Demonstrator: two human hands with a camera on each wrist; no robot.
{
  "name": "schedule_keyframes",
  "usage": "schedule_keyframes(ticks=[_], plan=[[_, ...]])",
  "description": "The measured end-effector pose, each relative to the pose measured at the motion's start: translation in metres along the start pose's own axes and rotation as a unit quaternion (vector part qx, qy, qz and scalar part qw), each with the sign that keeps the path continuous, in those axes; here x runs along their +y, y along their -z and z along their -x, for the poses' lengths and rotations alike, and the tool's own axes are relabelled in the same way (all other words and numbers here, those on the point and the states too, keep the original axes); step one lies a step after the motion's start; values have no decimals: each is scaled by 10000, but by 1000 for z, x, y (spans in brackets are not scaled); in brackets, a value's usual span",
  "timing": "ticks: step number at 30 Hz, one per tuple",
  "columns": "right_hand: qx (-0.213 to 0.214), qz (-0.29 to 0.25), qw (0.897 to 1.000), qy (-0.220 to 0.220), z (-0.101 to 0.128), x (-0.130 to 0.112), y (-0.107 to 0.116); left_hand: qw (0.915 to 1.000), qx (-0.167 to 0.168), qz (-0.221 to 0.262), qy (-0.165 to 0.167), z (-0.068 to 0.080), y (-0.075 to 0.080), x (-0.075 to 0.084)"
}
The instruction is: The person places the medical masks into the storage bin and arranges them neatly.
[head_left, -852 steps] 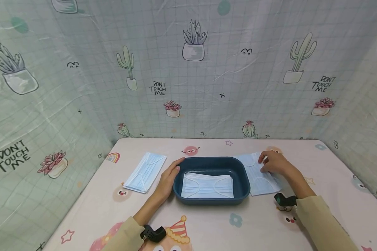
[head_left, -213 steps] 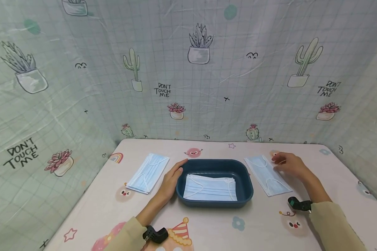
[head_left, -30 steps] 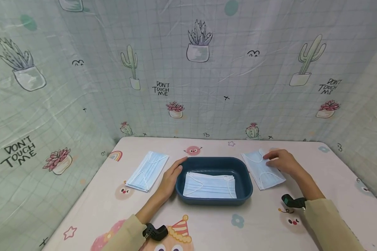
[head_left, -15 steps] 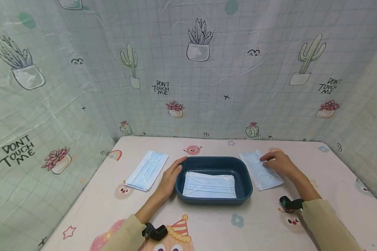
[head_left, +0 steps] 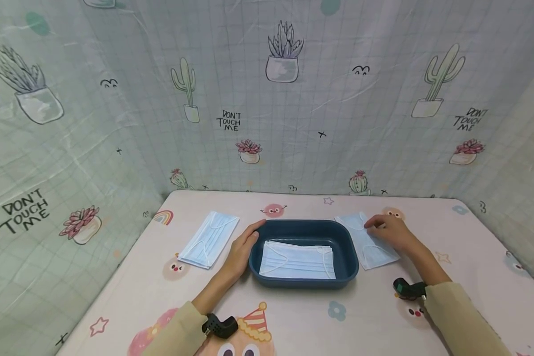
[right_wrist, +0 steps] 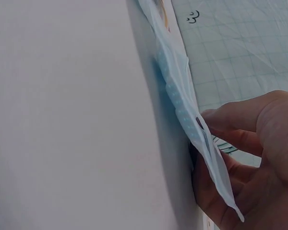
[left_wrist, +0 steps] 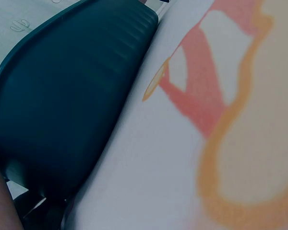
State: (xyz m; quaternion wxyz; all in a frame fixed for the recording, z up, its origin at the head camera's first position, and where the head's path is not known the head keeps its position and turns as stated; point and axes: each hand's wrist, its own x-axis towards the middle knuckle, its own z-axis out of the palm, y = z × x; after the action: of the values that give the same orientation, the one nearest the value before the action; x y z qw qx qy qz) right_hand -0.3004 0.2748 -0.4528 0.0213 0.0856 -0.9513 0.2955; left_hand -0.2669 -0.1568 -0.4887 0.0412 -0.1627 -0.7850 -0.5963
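In the head view my left hand (head_left: 240, 247) rests along the left side of a dark blue bin (head_left: 303, 283), its fingers extended against the wall and rim. Pleated light blue face masks (head_left: 297, 262) lie stacked inside. To the right of the bin my right hand (head_left: 390, 232) pinches the right edge of another face mask (head_left: 366, 243), whose white ear loops face up. The right wrist view shows thumb and fingers on opposite sides of that mask (right_wrist: 180, 98), its near edge raised off the table. From the left wrist only the bin's outer wall (left_wrist: 62, 96) and a sliver of hand appear.
More light blue masks (head_left: 209, 240) lie slanted on the table left of the bin. The pale table (head_left: 302, 321) carries cartoon prints. A printed curtain (head_left: 258, 99) stands behind it and along both sides. A small black wrist camera (head_left: 409, 288) sits on each wrist.
Over the last second my right hand and its mask have slid left, closer to the bin. About seven seconds ago that hand hovered right of the mask, apart from it. My left hand stays put.
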Motion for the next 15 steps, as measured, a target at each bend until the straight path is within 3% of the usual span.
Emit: schedule_keyframes(ticks=[15], plan=[[-34,73,10000,-27,-3,2,-2,10000,-24,58,48,-1,0,-1]])
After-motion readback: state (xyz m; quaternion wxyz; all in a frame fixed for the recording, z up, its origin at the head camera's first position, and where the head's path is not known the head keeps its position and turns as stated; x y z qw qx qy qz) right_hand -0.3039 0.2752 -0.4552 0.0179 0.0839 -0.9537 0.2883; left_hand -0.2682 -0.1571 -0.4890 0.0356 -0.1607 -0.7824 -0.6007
